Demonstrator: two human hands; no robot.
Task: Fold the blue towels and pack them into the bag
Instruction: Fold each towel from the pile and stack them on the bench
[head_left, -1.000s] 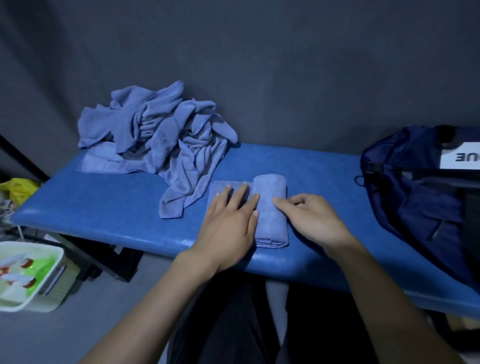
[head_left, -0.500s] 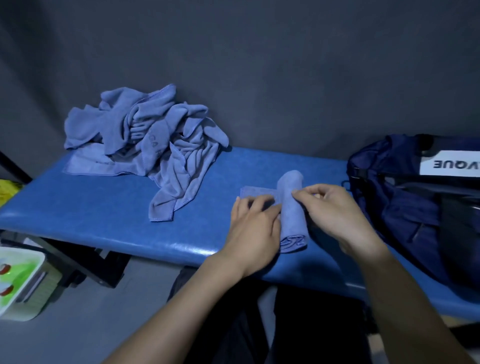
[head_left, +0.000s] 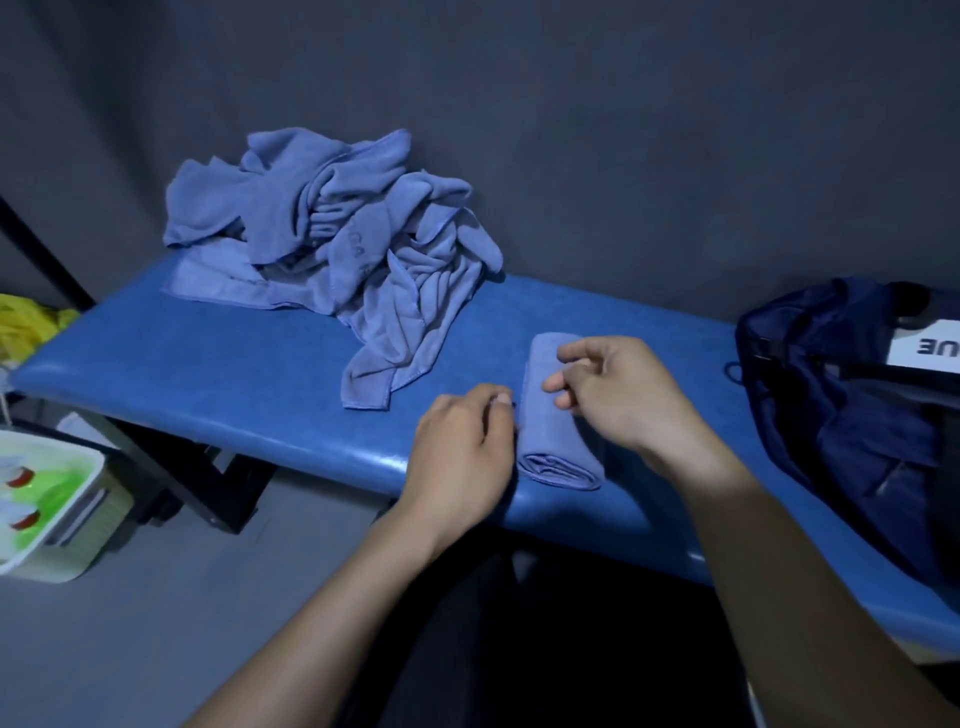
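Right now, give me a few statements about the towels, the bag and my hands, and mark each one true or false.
1. A rolled towel lies on the bench between the two hands. True.
2. The bag sits at the left end of the bench. False: it is at the right end.
3. The towel pile is neatly folded. False: it is a crumpled heap.
4. The left hand is at the roll's left edge. True.
5. The right hand is inside the bag. False: it is over the roll, fingers loosely curled.
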